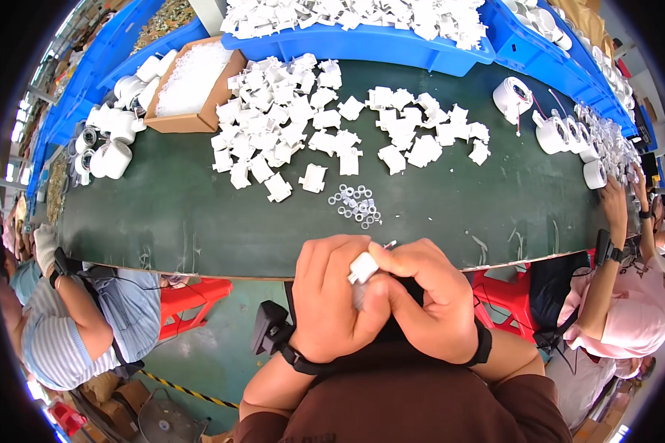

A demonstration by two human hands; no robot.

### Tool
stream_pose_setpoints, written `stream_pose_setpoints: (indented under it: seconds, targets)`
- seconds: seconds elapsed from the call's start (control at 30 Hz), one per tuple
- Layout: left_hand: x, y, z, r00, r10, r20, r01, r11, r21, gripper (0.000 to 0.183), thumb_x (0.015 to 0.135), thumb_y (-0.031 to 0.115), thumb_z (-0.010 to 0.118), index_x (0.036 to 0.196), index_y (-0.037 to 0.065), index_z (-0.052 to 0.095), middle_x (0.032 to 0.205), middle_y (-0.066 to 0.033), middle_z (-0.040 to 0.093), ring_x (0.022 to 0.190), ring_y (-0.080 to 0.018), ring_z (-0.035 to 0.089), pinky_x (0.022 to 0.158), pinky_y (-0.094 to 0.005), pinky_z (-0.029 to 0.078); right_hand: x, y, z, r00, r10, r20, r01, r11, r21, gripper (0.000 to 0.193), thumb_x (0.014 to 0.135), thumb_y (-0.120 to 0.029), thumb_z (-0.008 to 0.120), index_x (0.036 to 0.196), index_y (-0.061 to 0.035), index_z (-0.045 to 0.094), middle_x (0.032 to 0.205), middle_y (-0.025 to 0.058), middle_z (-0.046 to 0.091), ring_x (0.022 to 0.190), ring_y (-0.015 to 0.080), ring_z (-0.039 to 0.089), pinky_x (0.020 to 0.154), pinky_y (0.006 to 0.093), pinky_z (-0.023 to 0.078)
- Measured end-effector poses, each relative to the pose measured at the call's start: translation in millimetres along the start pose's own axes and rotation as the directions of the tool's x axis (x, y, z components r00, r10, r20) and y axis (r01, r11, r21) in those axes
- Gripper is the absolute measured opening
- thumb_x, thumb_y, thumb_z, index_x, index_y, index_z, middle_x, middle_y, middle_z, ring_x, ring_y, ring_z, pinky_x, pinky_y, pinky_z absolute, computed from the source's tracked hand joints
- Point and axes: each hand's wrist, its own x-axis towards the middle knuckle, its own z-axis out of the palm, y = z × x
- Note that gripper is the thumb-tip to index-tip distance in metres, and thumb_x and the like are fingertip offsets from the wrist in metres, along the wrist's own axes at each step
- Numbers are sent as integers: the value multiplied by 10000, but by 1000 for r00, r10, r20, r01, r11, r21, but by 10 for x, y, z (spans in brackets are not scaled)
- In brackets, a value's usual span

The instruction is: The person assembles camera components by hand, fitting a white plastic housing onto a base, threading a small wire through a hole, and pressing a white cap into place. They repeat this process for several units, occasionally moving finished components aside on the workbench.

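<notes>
Both my hands meet close to my body, just over the near edge of the green table (273, 229). Between them is a small white plastic part (363, 267). My left hand (332, 295) has its fingers curled around the part. The thumb and fingers of my right hand (432, 299) pinch it from the other side, and a thin dark tip shows by the right fingers. My fingers hide most of the part. Ahead of my hands lie several small clear rings (358, 205). Beyond them spreads a loose heap of white plastic pieces (266, 125).
A blue bin (362, 46) full of white pieces stands at the back, with a cardboard box (181, 122) to its left. White round housings (114, 159) lie at left, others (550, 134) at right. A co-worker's hand (615, 203) works at right; a gloved hand (46, 247) shows at left.
</notes>
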Motion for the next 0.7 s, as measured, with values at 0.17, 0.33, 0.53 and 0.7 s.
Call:
stream_pose_setpoints:
  seconds: [0.17,0.33,0.53,0.7]
  targets:
    - [33,-29,-200,997,-3,72,-6,992,127,265,930,160,595,1118,-25,613,1080,-187,663,902,-371,607,790,-445,493,220,-161,-236,989,17,147,18,971,-239,259,917,48,653,1164,-5,709,1042,146,711,945,306,683,808,374,542]
    - [126,2,-334,980,-49,191,17,986,165,270,893,120,646,1139,12,623,1078,-189,652,925,-355,619,795,-412,509,393,221,-278,1000,0,14,7,844,-536,115,874,20,700,987,-1,702,885,123,664,811,329,635,714,400,512]
    - [21,-57,-207,995,-81,58,78,995,65,336,807,36,742,1120,31,621,1092,-182,629,948,-344,622,813,-407,517,356,337,-2,994,-107,-5,82,794,-602,122,849,-7,730,965,-11,693,858,114,605,797,333,614,693,412,509]
    - [50,-48,-137,999,2,55,-12,986,167,369,768,97,813,1101,78,654,1098,-78,648,960,-298,603,814,-400,462,376,301,-74,999,-50,-13,34,819,-572,94,850,10,730,935,-12,698,835,111,608,784,290,629,669,369,510]
